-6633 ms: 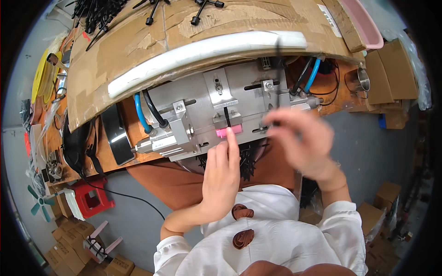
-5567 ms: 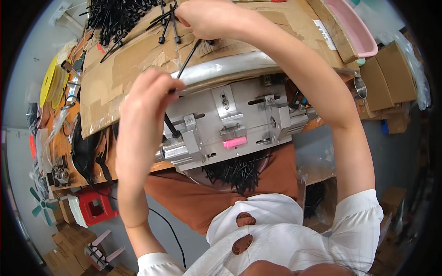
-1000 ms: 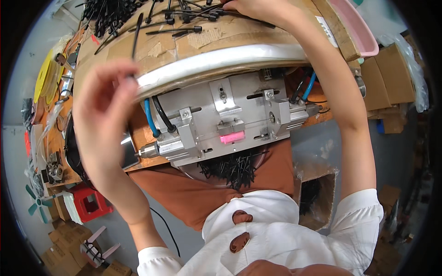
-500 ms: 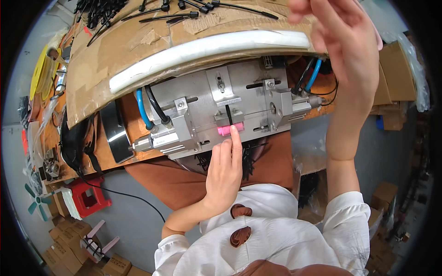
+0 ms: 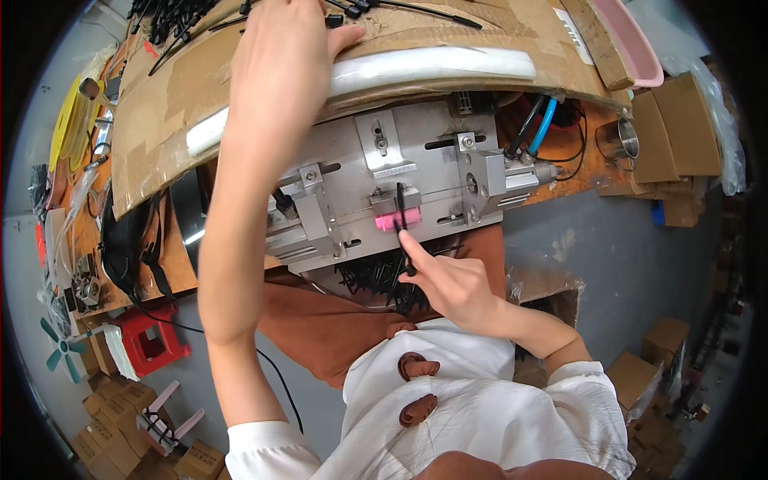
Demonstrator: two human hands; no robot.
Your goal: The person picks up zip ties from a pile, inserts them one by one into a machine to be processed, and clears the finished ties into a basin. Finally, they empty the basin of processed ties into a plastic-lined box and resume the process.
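My right hand (image 5: 458,286) is closed in a pinch on a thin black rod with a thicker end (image 5: 410,268), just in front of the metal fixture (image 5: 352,204). The rod runs up across a pink cylindrical piece (image 5: 398,220), which sits against a small metal block at the fixture's front middle. Over to the left, my left hand (image 5: 282,68) reaches across the cardboard (image 5: 160,152) to several loose black rods (image 5: 428,14). Its thumb sticks out to the side, but the other fingers are cut off at the upper edge, so their grip is hidden.
Metal clamp units with blue and black hoses flank the fixture, the right one (image 5: 488,184) in plain view. A white padded strip (image 5: 448,64) lines the cardboard's near edge. Many black rods (image 5: 376,280) lie below the fixture. A metal cup (image 5: 618,142) stands at right.
My left hand has left the pink piece, where its index finger touched the rod, and moved up over the cardboard. My right hand has come down from the upper right to the rod.
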